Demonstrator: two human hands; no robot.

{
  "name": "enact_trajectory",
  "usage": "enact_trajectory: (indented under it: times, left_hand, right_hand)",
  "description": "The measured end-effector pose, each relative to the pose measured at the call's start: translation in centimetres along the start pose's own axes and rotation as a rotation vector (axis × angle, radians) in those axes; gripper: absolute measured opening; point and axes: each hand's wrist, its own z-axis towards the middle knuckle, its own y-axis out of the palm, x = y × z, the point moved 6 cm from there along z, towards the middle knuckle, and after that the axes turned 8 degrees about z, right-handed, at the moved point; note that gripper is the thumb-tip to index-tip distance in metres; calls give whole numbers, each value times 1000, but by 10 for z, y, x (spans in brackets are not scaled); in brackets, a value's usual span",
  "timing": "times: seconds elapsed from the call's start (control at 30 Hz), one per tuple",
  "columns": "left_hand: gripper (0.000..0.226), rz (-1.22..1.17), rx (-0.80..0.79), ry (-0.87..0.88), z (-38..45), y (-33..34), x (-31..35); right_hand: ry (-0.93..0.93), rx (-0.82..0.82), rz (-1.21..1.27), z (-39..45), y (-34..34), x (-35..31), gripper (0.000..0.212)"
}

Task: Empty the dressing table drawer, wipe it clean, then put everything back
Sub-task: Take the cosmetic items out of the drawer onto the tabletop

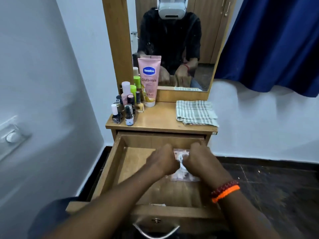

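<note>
The wooden drawer [110,166] of the dressing table is pulled wide open. Inside it, toward the right, lies a clear plastic packet [181,163] with pink and white contents. My left hand [162,161] and my right hand [203,159] are both closed on the packet from either side, low inside the drawer. The rest of the drawer floor looks bare. On the tabletop stand a pink Vaseline tube [149,80] and a cluster of small cosmetic bottles [126,106] at the left, and a folded striped cloth [196,112] lies at the right.
A mirror [172,40] in a wooden frame rises behind the tabletop. A white wall is at the left with a switch plate [12,135], a blue curtain [276,40] hangs at the upper right, and the floor is dark. The drawer's metal handle [156,230] is near me.
</note>
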Motion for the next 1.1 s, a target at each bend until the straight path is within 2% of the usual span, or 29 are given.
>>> enact_trajectory:
  times: [0.1,0.17,0.23,0.37,0.53,0.6,0.7,0.8,0.87,1.0,1.1]
  left_hand:
    - [52,-201,-20,-133,18,31,-19]
    - [63,-322,-6,-168,21,39,-28]
    - [57,-377,-22,-196,20,45,-34]
    - [48,-332,-79,-224,-1,32,-31]
    - [24,-266,-87,-241,-5,17,-35]
    - [26,-218,-61,-253,-5,12,-42]
    - [41,-172,-3,-290,-9,3,-53]
    - [37,-172,22,-287,-15,-1,-55]
    - [36,-189,47,-288,-14,1,-56]
    - [35,-210,71,-263,-20,-3,-60]
    - [30,-210,117,-220,-28,-11,-64]
  right_hand:
    - [30,3,38,-6,22,6,25]
    - [63,5,82,-9,28,8,21]
    - [78,28,124,-11,29,10,19]
    - [75,61,154,-15,30,8,25]
    - [28,86,109,-19,39,0,32]
    - [13,95,109,-15,41,-3,34]
    - [119,57,128,-8,37,-1,41]
    - [148,0,180,0,34,1,42]
    - [151,23,201,1,32,2,40]
    - [150,69,255,-3,32,5,54]
    - [117,96,299,-8,30,1,56]
